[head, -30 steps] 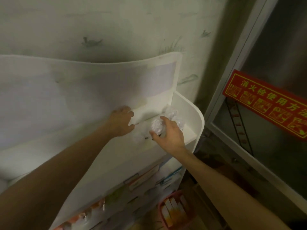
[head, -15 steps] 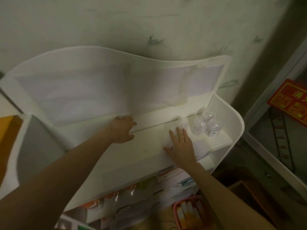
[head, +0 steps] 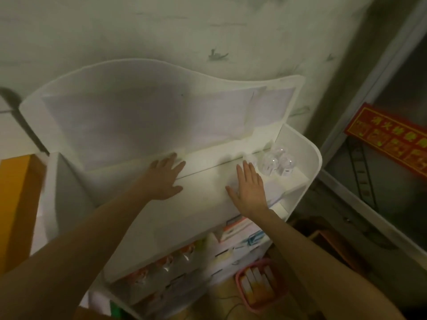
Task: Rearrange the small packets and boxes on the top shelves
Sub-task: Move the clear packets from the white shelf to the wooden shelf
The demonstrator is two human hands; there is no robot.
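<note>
Resting flat on the white top shelf (head: 203,188), the left hand (head: 165,179) lies with fingers spread and straight, gripping nothing, its fingertips at the shelf's back ledge. The right hand (head: 249,188) also lies flat and holds nothing, fingers straight. Just beyond its fingertips, clear packets (head: 276,163) cluster in the shelf's right corner. Lower shelves hold boxes (head: 238,229). A pink basket (head: 258,287) sits below, and a red sign (head: 390,137) hangs at right.

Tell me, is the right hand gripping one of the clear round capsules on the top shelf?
No, the right hand lies flat with straight fingers on the top shelf, just left of the clear round capsules.
</note>
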